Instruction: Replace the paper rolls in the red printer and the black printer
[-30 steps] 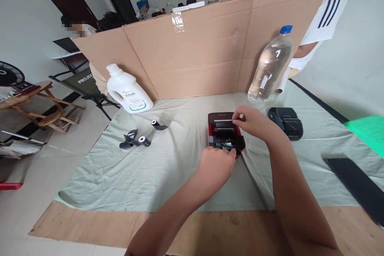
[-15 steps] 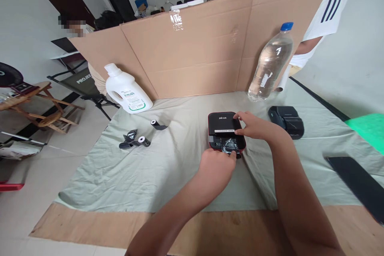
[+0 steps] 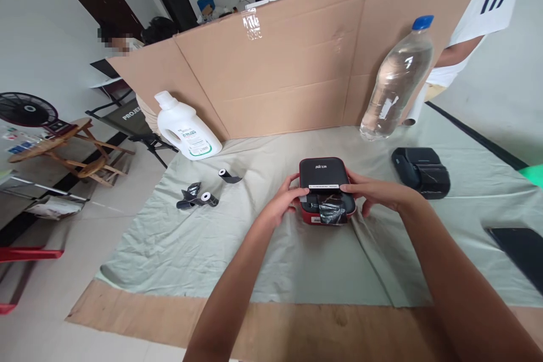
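Note:
A small black-and-red box-shaped device (image 3: 324, 172), which looks like a label printer, sits on the cloth in front of me. Glossy black film (image 3: 332, 212) hangs over its near edge from a recess below the white label strip. My left hand (image 3: 284, 198) grips its left side, thumb on the top by the strip. On the opposite side my right hand (image 3: 373, 191) holds it the same way, thumb at the strip's right end and fingers lower down. Left of the hands lie black film rolls with white cores, one roll (image 3: 229, 176) apart and another roll (image 3: 209, 199) beside crumpled black film (image 3: 190, 195).
A cardboard panel (image 3: 275, 79) stands across the back. Before it are a white jug (image 3: 189, 130) and a water bottle (image 3: 396, 82). To the right lie a black device (image 3: 419, 172) and a dark flat phone-like slab (image 3: 517, 251). People are partly visible behind the panel.
My left hand has left the black film at the near edge and moved to the device's left side. My right hand has shifted from its top to its right side. The view has tilted slightly.

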A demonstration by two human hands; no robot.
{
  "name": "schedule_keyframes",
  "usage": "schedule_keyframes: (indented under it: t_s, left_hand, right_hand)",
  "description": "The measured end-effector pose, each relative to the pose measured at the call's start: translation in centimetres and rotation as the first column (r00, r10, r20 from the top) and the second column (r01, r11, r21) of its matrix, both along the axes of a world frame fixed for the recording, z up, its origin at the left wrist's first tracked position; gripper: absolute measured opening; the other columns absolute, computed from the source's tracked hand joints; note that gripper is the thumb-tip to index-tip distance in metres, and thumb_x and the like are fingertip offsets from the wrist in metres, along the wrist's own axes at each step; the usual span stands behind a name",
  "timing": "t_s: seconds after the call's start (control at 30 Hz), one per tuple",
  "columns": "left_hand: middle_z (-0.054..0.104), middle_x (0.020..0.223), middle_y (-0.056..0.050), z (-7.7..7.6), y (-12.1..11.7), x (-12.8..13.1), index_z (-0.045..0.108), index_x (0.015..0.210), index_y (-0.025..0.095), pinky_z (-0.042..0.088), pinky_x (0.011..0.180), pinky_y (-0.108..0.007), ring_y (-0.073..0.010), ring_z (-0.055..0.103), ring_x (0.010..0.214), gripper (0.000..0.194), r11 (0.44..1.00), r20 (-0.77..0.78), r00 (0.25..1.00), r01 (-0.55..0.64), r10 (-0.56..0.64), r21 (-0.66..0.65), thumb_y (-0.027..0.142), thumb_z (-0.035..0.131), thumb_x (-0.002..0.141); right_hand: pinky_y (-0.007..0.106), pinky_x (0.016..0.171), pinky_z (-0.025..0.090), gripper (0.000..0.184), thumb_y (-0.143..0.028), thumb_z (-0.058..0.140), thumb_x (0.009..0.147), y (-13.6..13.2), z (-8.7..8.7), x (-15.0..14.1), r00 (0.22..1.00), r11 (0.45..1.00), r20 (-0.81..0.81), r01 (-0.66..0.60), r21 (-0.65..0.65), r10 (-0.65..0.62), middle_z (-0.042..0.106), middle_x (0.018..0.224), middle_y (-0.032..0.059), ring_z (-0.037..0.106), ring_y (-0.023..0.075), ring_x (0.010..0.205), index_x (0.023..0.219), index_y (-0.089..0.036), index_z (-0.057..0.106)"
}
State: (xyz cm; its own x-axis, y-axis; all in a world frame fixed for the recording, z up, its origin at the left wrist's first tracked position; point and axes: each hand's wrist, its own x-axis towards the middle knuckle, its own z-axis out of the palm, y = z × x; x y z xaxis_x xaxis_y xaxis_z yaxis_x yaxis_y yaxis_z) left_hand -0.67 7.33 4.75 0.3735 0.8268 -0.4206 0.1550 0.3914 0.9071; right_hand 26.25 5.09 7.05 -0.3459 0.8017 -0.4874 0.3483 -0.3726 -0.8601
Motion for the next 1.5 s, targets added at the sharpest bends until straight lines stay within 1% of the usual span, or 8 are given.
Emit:
schedule_keyframes:
  t_s: [0.33,0.47,0.7,0.83,0.93,1.17,1.37,1.5]
  left_hand:
    - [0.067,0.099,0.000,-1.0,-1.0,1.4,0.049,0.142,0.030,0.039,0.055,-0.020,-0.0101,0.059,0.065,0.066,0.988,0.089,0.984,-0.155,0.153,0.011,0.031,0.066,0.079]
    - [0.071,0.097,-0.003,-0.7,-0.1,0.2,0.064,0.132,0.023,0.046,0.063,-0.022,-0.0125,0.062,0.075,0.041,0.947,-0.156,0.976,-0.102,0.155,0.305,0.033,0.056,0.093]
    - [0.057,0.141,-0.013,2.0,5.4,-12.2,0.060,0.137,0.019,0.043,0.110,-0.040,-0.0282,0.054,0.130,0.050,0.654,-0.506,0.514,-0.151,0.692,0.741,0.012,0.054,0.088]
    - [0.066,0.133,-0.008,2.7,7.9,-17.5,0.072,0.122,0.023,0.048,0.100,-0.032,-0.0260,0.062,0.118,0.051,0.808,-0.780,0.408,0.150,0.474,0.569,0.002,0.060,0.077]
    - [0.073,0.118,-0.009,3.2,8.4,-18.6,0.077,0.106,0.020,0.049,0.093,-0.029,-0.0232,0.065,0.106,0.035,0.814,-0.794,0.419,0.186,0.441,0.550,0.004,0.062,0.079]
    - [0.074,0.108,-0.007,5.5,-0.6,-22.9,0.076,0.115,0.025,0.053,0.090,-0.032,-0.0219,0.067,0.087,0.033,0.751,-0.724,0.452,0.160,0.521,0.640,0.026,0.060,0.086]
    - [0.073,0.104,-0.007,1.9,-6.8,-23.8,0.077,0.112,0.025,0.054,0.086,-0.033,-0.0213,0.067,0.081,0.034,0.833,-0.788,0.476,0.181,0.390,0.522,0.025,0.055,0.087]
    - [0.073,0.110,-0.006,0.6,-7.1,-24.1,0.074,0.123,0.027,0.054,0.081,-0.032,-0.0209,0.068,0.081,0.038,0.838,-0.787,0.473,0.164,0.396,0.520,0.030,0.056,0.089]
  right_hand:
    - [0.031,0.061,0.061,0.085,-0.055,0.058,0.092,-1.1,-1.7,-1.2,0.989,0.988,-0.037,0.143,0.056,-0.141,0.062,0.141,0.0068,0.072,0.0273,0.103,0.163,-0.042,0.015]
    - [0.038,0.085,0.063,0.071,-0.060,0.049,0.095,-2.0,-4.5,-2.2,0.932,0.888,-0.060,0.359,0.287,-0.358,0.052,0.154,0.0058,0.061,0.0316,0.128,0.159,-0.034,0.032]
    - [0.049,0.120,0.038,0.054,-0.056,0.036,0.098,-3.5,-7.0,-3.4,0.850,0.723,-0.032,0.466,0.510,-0.525,0.054,0.151,0.0054,0.043,0.0321,0.147,0.144,-0.031,0.051]
    - [0.044,0.116,0.042,0.046,-0.055,0.035,0.098,-3.8,-5.9,-3.9,0.838,0.726,-0.013,0.480,0.493,-0.545,0.056,0.148,0.0059,0.044,0.0323,0.146,0.138,-0.039,0.054]
    - [0.043,0.105,0.051,0.045,-0.053,0.037,0.097,-3.8,-5.2,-4.2,0.824,0.728,-0.032,0.517,0.450,-0.565,0.058,0.146,0.0087,0.050,0.0337,0.141,0.136,-0.039,0.056]
    - [0.042,0.100,0.053,0.042,-0.051,0.042,0.095,-3.7,-5.6,-4.1,0.814,0.715,-0.029,0.525,0.461,-0.579,0.059,0.145,0.0072,0.051,0.0338,0.140,0.133,-0.041,0.058]
    - [0.039,0.113,0.041,0.041,-0.047,0.036,0.099,-3.3,-6.4,-3.8,0.830,0.707,0.008,0.470,0.528,-0.558,0.057,0.146,0.0104,0.049,0.0285,0.142,0.132,-0.035,0.057]
    - [0.048,0.107,0.044,0.046,-0.054,0.044,0.093,-2.7,-8.0,-3.5,0.778,0.595,-0.075,0.535,0.600,-0.623,0.067,0.133,0.0104,0.059,0.0339,0.129,0.125,-0.028,0.064]
